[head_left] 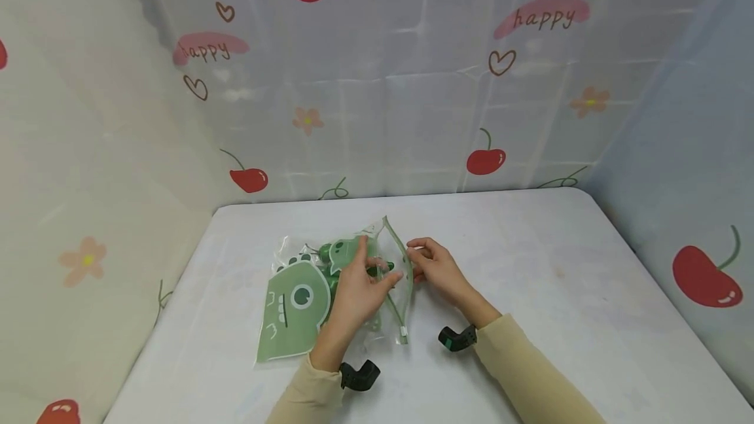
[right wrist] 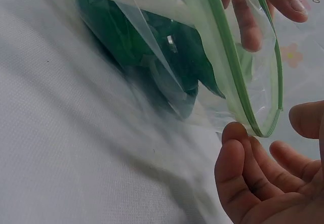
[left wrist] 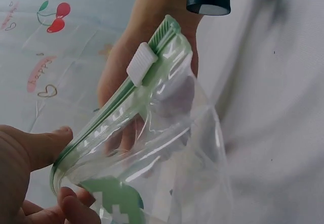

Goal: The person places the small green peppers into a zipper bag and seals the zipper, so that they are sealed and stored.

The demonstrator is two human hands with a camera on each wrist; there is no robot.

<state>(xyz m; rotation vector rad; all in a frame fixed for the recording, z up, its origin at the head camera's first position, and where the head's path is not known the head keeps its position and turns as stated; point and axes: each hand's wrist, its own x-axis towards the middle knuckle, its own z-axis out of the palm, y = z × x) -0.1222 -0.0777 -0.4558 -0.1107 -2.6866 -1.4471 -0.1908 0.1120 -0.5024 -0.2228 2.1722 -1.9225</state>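
Note:
A clear zipper bag (head_left: 297, 316) with a green one-eyed monster print lies on the white table, its mouth facing right and spread apart. Dark green items (right wrist: 147, 47) show inside through the plastic. Above the mouth, my left hand (head_left: 356, 293) has one strip of the zip rim between thumb and fingers, its index finger stretched forward. At the right side of the mouth, curled fingertips of my right hand (head_left: 438, 270) touch the rim, while the thumb stands away from it. A white slider (left wrist: 142, 64) sits near one end of the green zip (left wrist: 109, 110).
Black cameras (head_left: 360, 376) are strapped to both wrists. The white table (head_left: 565, 280) reaches back to a cloth wall (head_left: 412, 116) printed with cherries, flowers and hearts. Similar cloth hangs at the left and right sides.

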